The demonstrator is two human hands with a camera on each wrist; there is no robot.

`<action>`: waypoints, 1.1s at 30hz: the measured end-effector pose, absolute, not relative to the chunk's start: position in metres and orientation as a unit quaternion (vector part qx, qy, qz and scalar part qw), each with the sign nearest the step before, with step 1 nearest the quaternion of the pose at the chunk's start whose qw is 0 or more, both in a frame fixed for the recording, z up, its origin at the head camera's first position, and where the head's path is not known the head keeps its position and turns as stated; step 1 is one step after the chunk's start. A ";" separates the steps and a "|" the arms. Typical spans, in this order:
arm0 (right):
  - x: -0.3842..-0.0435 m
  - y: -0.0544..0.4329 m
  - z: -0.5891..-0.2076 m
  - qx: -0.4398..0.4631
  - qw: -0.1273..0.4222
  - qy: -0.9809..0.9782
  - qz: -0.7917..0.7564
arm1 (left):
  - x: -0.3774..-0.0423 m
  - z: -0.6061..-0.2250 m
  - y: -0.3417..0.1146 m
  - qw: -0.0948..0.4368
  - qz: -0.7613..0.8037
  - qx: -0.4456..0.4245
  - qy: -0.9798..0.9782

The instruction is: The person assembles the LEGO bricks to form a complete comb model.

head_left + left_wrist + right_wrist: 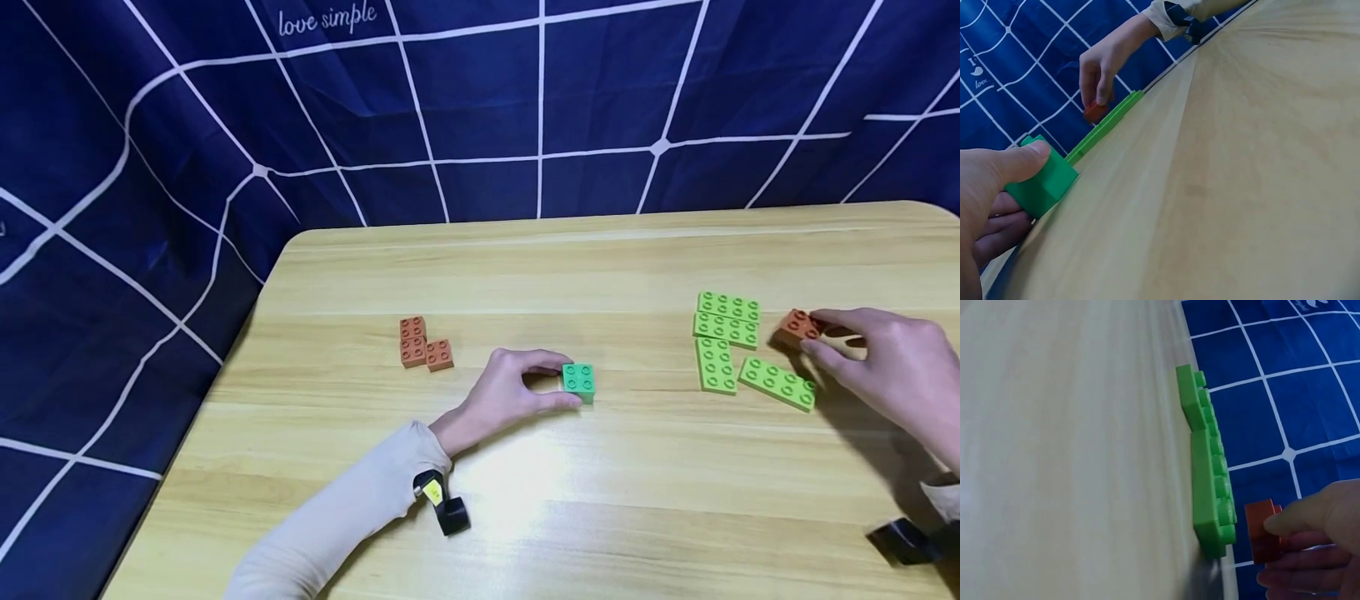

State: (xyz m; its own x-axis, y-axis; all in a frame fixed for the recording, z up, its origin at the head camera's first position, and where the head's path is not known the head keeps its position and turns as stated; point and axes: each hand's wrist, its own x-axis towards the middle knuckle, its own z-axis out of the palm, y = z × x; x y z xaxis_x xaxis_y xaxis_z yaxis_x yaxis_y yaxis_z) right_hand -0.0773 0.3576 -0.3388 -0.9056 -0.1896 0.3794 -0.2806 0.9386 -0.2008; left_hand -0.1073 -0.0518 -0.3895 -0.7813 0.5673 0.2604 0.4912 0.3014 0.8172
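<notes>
Near the middle of the table, my left hand (517, 385) pinches a green toy building brick (578, 379) between thumb and fingers. In the left wrist view this green brick (1044, 181) looks tall, and its base is at the tabletop. At the right, my right hand (892, 358) pinches a reddish-brown brick (797, 328) with thumb and fingers. That brown brick (1262, 531) appears raised off the table in the right wrist view. Just left of it lie several lime-green eight-stud bricks (716, 365), studs up.
Several reddish-brown four-stud bricks (413, 350) sit close together left of my left hand. The wooden table (600, 517) meets a dark blue curtain with white lines (487, 108) at its back and left. Black wrist cameras (452, 515) hang at both wrists.
</notes>
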 end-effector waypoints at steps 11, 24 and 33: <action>-0.075 0.348 -0.332 0.176 0.231 -0.946 0.140 | -0.108 -0.387 -0.049 0.039 0.490 0.331 0.806; -0.076 0.320 -0.322 0.242 0.250 -0.924 0.157 | -0.108 -0.387 -0.047 0.045 0.497 0.326 0.803; -0.080 0.293 -0.323 0.286 0.260 -0.903 0.187 | -0.106 -0.387 -0.047 0.055 0.515 0.310 0.797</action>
State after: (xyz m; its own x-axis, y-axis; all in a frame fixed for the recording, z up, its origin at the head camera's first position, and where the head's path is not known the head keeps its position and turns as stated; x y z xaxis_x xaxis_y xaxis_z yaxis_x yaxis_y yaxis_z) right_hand -0.0795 0.2929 -0.3233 -0.7018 -0.4196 0.5757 -0.6135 0.7667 -0.1891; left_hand -0.1064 -0.0469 -0.3875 -0.8017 0.5511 0.2313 0.4377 0.2778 0.8551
